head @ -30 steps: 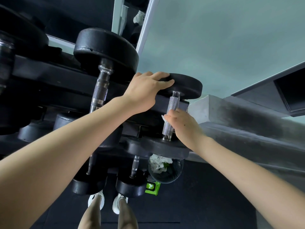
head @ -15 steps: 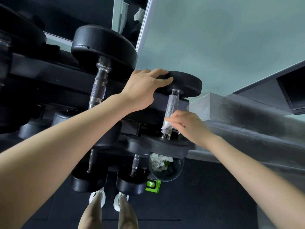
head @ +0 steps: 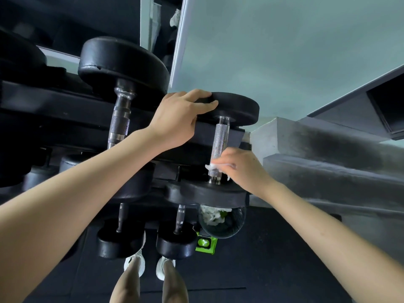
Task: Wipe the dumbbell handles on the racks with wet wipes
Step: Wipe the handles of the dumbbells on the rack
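Note:
A small black dumbbell lies on the rack's upper tier at the right end, its knurled steel handle (head: 219, 143) pointing toward me. My left hand (head: 178, 119) rests on its far head (head: 238, 108), fingers curled over the rim. My right hand (head: 240, 166) presses a white wet wipe (head: 213, 166) against the lower part of the handle, just above the near head (head: 214, 193). A larger dumbbell (head: 122, 64) with a steel handle (head: 120, 125) lies to the left on the same tier.
The black rack beam (head: 65, 106) runs left across the view. Two smaller dumbbells (head: 175, 243) sit on the lower tier. On the dark floor mat stand a bin with used wipes (head: 220, 219) and a green wipes pack (head: 205, 243). My shoes (head: 135, 263) are below.
My right hand has slid the wipe down the handle toward the near head and shifted to its right side. My left hand has stayed on the far head.

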